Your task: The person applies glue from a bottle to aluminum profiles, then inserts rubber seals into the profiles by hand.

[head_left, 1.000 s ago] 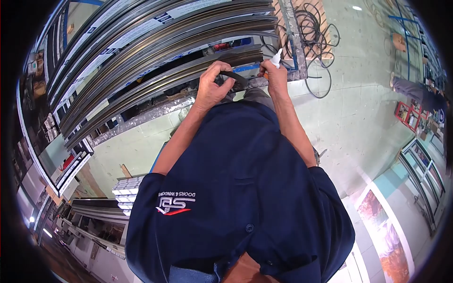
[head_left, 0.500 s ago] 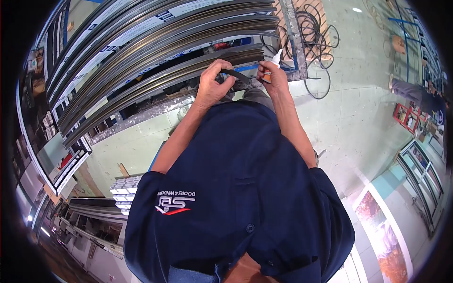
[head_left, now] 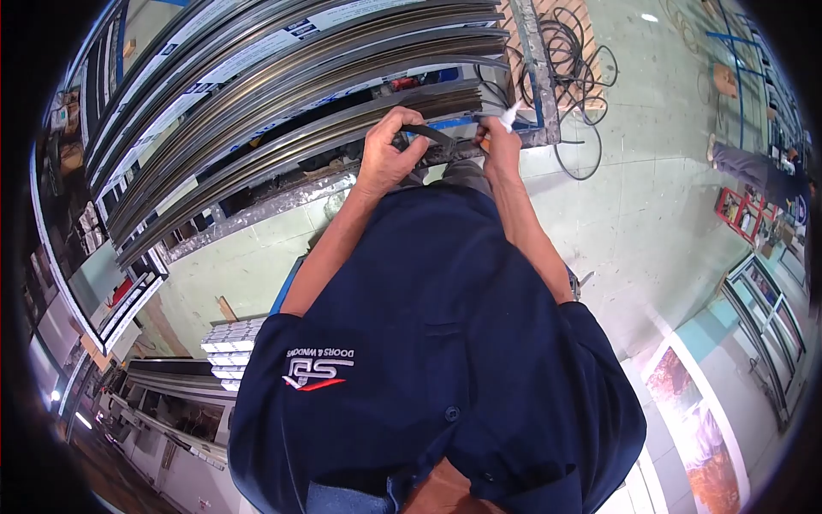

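Observation:
My left hand (head_left: pixel 390 154) is closed around a black rubber strip (head_left: pixel 430 134), whose free part curves out to the right in front of my body. To the right of it, my right hand (head_left: pixel 501 146) grips a small bottle with a white nozzle (head_left: pixel 510 115); an orange bit of its label shows between the fingers. The nozzle points up and to the right. Both hands are above the near edge of a rack of long dark profiles (head_left: pixel 300 81).
Coiled black cord (head_left: pixel 572 64) lies on a pallet at upper right. White stacked bundles (head_left: pixel 231 349) are at lower left. A red tool holder (head_left: pixel 741 214) and another person's legs (head_left: pixel 745 165) are at far right, with window frames (head_left: pixel 766 313) below.
My right hand has turned with the bottle, its nozzle now leaning further right and lower, and more of the label covered. My left hand has barely moved with the strip.

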A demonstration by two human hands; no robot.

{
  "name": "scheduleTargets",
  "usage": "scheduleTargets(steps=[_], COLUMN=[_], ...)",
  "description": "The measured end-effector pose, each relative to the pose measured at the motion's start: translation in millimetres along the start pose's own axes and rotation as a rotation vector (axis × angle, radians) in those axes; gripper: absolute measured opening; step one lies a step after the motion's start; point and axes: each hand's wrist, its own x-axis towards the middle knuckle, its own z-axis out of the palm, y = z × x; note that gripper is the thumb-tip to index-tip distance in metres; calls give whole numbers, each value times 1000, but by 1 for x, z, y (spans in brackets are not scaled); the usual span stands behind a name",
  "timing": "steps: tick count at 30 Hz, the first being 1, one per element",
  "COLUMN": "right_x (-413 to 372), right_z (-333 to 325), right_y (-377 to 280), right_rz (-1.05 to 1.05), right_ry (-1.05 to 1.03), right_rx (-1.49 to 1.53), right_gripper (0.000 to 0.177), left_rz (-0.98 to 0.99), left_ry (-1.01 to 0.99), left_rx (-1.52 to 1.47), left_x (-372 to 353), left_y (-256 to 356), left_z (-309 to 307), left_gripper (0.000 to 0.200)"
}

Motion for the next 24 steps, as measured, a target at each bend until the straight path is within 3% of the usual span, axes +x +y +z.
scheduleTargets(steps=[5,24], right_x=[-20,-24], right_z=[-9,17], right_y=[-8,-30], right_rz=[139,284], right_ry=[-228,-150], right_rx=[162,190], right_gripper=[21,16], left_rz=[3,27], left_ry=[-7,-4], left_rx=[-4,14], left_x=[2,2], left_y=[0,-2], left_z=[0,2], left_gripper=[26,25])
